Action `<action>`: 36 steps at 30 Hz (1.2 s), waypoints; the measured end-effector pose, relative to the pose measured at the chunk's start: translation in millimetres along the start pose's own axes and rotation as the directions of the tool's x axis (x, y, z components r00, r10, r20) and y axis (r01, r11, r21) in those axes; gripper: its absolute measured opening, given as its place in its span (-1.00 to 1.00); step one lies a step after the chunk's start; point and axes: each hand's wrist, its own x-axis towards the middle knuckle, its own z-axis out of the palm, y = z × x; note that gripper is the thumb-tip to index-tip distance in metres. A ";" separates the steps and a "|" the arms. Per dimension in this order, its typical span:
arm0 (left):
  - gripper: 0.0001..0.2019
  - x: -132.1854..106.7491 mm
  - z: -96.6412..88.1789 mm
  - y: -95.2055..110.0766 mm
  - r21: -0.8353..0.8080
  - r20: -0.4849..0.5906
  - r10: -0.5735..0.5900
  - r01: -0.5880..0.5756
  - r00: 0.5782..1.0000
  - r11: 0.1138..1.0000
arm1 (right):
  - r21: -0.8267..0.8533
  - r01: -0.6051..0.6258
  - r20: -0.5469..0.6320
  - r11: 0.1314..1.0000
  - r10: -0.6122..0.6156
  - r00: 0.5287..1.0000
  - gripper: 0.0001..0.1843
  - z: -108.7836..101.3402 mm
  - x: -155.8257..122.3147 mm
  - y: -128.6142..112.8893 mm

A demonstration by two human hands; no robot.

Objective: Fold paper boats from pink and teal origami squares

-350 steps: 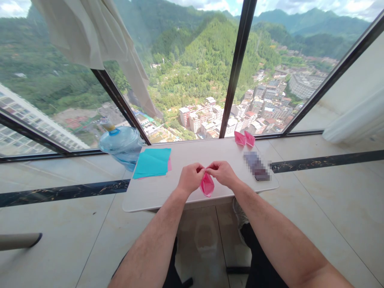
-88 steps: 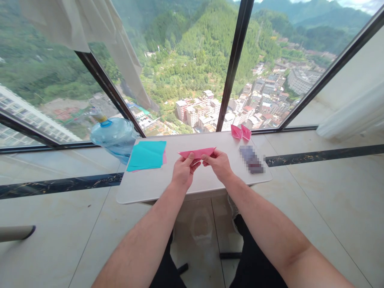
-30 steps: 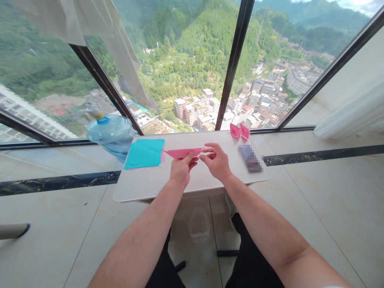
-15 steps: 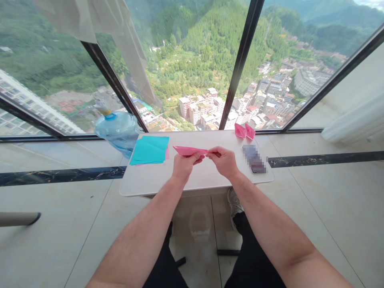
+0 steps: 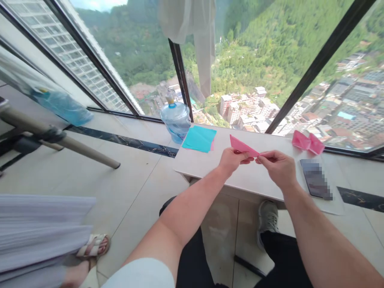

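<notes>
A folded piece of pink paper (image 5: 242, 145) is held above the white table, its narrow tip pointing right. My left hand (image 5: 235, 159) is closed on its lower edge, thumb on the near side. The fingertips of my right hand (image 5: 276, 165) pinch the pointed right end. Left of my hands lies a stack of turquoise paper sheets (image 5: 199, 138) with a pink edge showing under it. Two folded pink paper pieces (image 5: 308, 142) stand together at the table's right rear.
The white table (image 5: 207, 164) stands by the windows. A phone (image 5: 315, 179), partly pixelated, lies at its right. Behind its left corner is a large blue water bottle (image 5: 176, 122). Another person's sandalled foot (image 5: 95, 245) and pale skirt (image 5: 42, 232) are at lower left, below a metal leg (image 5: 87, 150).
The view has swung left, bringing the other person's foot and skirt into sight. Both hands still hold the pink paper, which now slopes down toward the right.
</notes>
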 end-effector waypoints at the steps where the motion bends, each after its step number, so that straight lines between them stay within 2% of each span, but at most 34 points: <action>1: -0.60 -0.3 0.3 -0.1 -0.013 -0.006 -0.002 0.001 1.000 1.000 | 0.018 -0.001 -0.006 1.000 0.001 1.000 -0.72 0.5 -0.7 -1.3; 3: -0.57 -0.8 0.9 -0.2 -0.030 -0.032 -0.022 0.021 0.999 0.999 | 0.047 0.000 -0.009 0.999 0.000 1.000 -0.69 2.1 -1.5 -3.2; 6: -0.61 -0.3 0.7 -1.7 -0.026 -0.001 -0.048 0.048 0.999 0.998 | 0.114 -0.011 -0.034 0.993 0.015 0.999 -0.65 4.7 -0.6 -4.0; 9: -0.67 0.6 0.1 -4.2 0.003 0.003 -0.033 0.033 0.999 0.999 | 0.200 -0.042 0.023 0.979 0.039 0.999 -0.60 4.5 0.5 -5.1; 12: -0.73 2.0 -0.3 -4.9 -0.009 -0.058 -0.015 0.014 0.998 1.000 | 0.171 -0.069 0.071 0.983 0.058 0.996 -0.64 1.2 0.7 -7.3; 16: -0.76 4.2 -1.1 -2.2 -0.106 -0.143 0.009 -0.024 0.990 0.994 | 0.121 -0.078 0.072 0.990 0.070 0.995 -0.64 -1.2 1.7 -7.7; 19: -0.75 3.9 0.7 -2.2 -0.186 -0.109 -0.023 0.002 0.994 0.983 | 0.258 -0.104 0.007 0.961 0.106 0.994 -0.58 2.7 1.0 -7.7; 22: -0.79 2.2 4.5 -5.3 -0.253 -0.094 -0.070 0.045 0.993 0.967 | 0.394 -0.195 0.076 0.898 0.180 0.981 -0.57 8.7 -1.3 -9.5; 24: -0.81 2.6 6.2 -7.1 -0.249 -0.106 -0.097 0.068 0.990 0.966 | 0.407 -0.240 0.128 0.881 0.204 0.970 -0.63 11.0 -1.0 -10.1; 29: -0.76 10.5 4.7 -6.2 -0.221 -0.176 -0.074 0.034 0.982 0.975 | 0.432 -0.185 0.031 0.883 0.190 0.981 -0.66 7.1 4.2 -6.8; 33: -0.75 11.5 5.4 -7.2 -0.180 -0.166 -0.066 0.036 0.984 0.983 | 0.500 -0.265 0.112 0.825 0.241 0.964 -0.63 6.8 3.1 -4.8; 36: -0.78 10.2 8.7 -10.3 -0.162 -0.133 -0.064 0.042 0.989 0.986 | 0.484 -0.263 0.106 0.835 0.242 0.964 -0.68 9.4 1.9 -4.0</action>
